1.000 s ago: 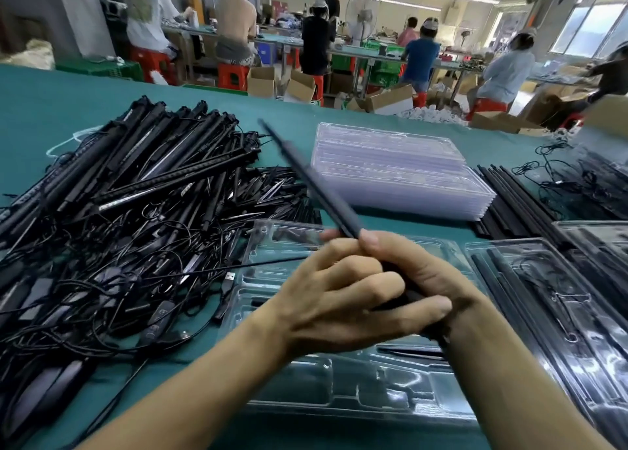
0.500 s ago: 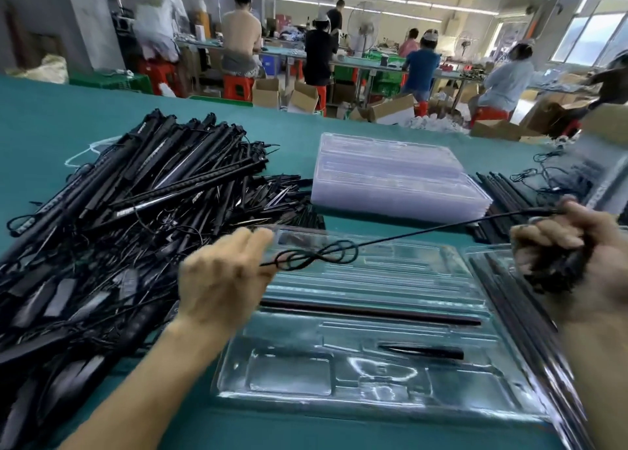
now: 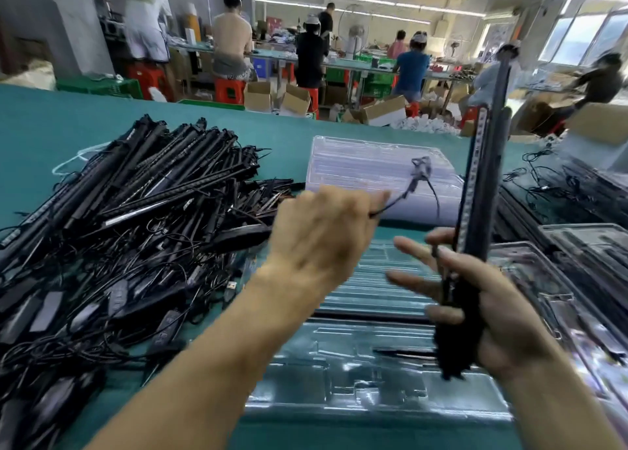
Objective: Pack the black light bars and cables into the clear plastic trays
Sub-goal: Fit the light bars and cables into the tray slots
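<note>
My right hand (image 3: 489,313) holds a black light bar (image 3: 482,177) upright above the table, its base in my palm and my fingers partly spread. My left hand (image 3: 323,235) pinches the bar's thin black cable (image 3: 413,184), which loops up to the right in front of the stacked trays. Below both hands lies a clear plastic tray (image 3: 356,392) on the green table, with a dark piece in one slot. A big heap of black light bars and cables (image 3: 129,228) covers the table's left side.
A stack of empty clear trays (image 3: 373,164) sits behind the hands. Filled trays (image 3: 577,272) and more bars and cables lie at the right. Several people work at benches beyond the table's far edge, among cardboard boxes and red stools.
My right hand has swung the light bar from low at the right up to vertical. My left hand has risen and moved right with the cable, which was stretched between both hands.
</note>
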